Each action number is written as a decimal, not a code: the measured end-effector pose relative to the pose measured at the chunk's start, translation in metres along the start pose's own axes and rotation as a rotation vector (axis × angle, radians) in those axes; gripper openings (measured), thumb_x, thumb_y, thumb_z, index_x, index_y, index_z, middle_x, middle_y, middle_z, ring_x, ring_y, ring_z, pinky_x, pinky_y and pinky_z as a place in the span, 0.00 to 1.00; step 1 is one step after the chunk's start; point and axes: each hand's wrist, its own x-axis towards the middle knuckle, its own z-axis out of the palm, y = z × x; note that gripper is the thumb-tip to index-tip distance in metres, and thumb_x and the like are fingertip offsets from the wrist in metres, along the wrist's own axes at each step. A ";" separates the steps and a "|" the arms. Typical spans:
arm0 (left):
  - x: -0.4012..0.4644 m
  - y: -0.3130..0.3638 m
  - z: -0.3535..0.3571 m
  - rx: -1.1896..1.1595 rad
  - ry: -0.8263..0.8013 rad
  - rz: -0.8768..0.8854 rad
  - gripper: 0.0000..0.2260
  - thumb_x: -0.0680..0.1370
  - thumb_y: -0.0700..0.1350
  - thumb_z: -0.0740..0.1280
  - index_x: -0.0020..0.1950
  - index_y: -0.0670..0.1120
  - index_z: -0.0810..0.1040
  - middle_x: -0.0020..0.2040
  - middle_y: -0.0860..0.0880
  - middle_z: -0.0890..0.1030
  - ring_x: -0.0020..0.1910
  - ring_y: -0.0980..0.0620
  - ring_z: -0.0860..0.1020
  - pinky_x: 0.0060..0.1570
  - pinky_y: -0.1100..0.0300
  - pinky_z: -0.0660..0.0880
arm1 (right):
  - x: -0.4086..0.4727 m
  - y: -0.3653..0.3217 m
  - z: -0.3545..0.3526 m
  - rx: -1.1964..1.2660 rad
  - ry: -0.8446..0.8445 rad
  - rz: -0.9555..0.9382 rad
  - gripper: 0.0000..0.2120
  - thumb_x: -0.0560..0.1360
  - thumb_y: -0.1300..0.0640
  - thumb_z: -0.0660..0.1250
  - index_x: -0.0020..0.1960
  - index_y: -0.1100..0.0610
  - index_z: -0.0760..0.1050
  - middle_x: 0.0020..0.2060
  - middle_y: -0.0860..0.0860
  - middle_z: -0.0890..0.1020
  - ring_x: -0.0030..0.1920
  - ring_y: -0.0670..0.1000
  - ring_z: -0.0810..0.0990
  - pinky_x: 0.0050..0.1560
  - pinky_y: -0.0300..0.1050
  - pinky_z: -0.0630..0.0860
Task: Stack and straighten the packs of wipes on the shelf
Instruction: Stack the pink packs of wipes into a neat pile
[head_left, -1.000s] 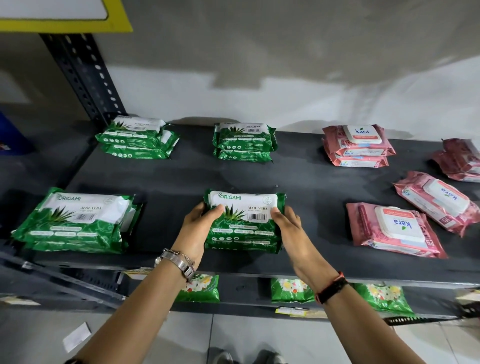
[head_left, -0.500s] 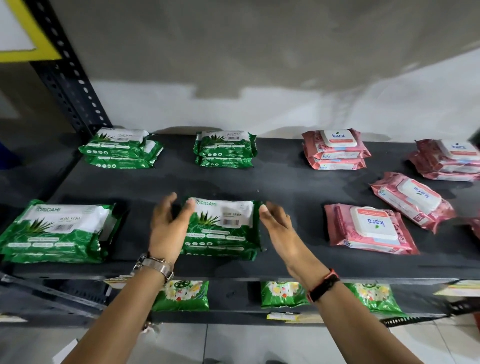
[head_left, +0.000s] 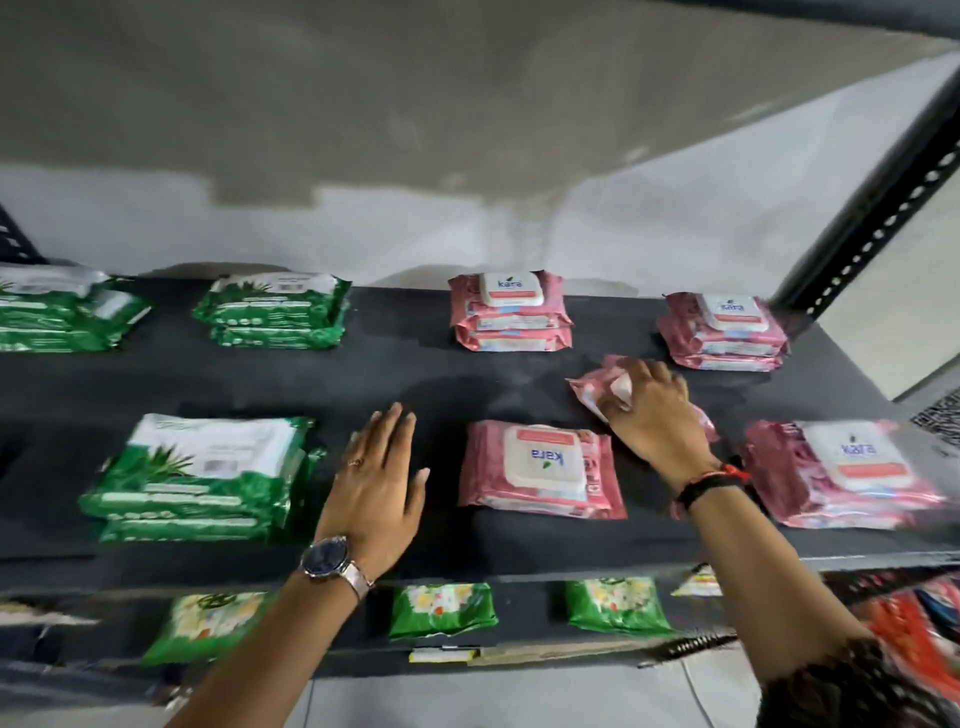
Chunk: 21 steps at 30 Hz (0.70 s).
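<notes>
Both hands have left the green stack at the shelf's front and shifted right toward the pink packs. Left to right: that stack sits squared on the dark shelf; the left hand hovers flat with fingers spread, holding nothing; a single pink pack lies lid-up; behind it, the right hand closes over a tilted pink pack.

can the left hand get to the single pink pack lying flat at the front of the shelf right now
Probably yes. The left hand hovers open over bare shelf just beside the single pink pack, with nothing between them. The right hand is busy on the tilted pink pack behind it, clear of that path.
</notes>
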 end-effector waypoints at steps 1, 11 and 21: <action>0.000 0.002 0.008 0.017 -0.038 -0.028 0.24 0.71 0.48 0.53 0.60 0.34 0.71 0.61 0.34 0.75 0.58 0.35 0.74 0.54 0.38 0.70 | 0.006 0.014 -0.004 -0.056 -0.033 0.018 0.27 0.72 0.50 0.63 0.68 0.58 0.62 0.68 0.60 0.67 0.67 0.63 0.63 0.67 0.54 0.60; -0.004 0.010 0.030 0.058 -0.092 -0.123 0.25 0.72 0.50 0.51 0.60 0.34 0.72 0.62 0.34 0.74 0.60 0.35 0.73 0.56 0.39 0.69 | 0.015 0.047 -0.015 -0.125 -0.062 -0.043 0.35 0.67 0.43 0.68 0.70 0.51 0.59 0.65 0.59 0.72 0.63 0.65 0.70 0.62 0.60 0.66; -0.006 0.010 0.027 0.000 -0.093 -0.115 0.28 0.73 0.52 0.48 0.64 0.34 0.68 0.66 0.35 0.69 0.65 0.35 0.67 0.63 0.44 0.60 | -0.020 -0.013 -0.022 -0.011 -0.303 -0.615 0.40 0.62 0.37 0.68 0.69 0.48 0.62 0.67 0.51 0.71 0.67 0.54 0.69 0.69 0.58 0.63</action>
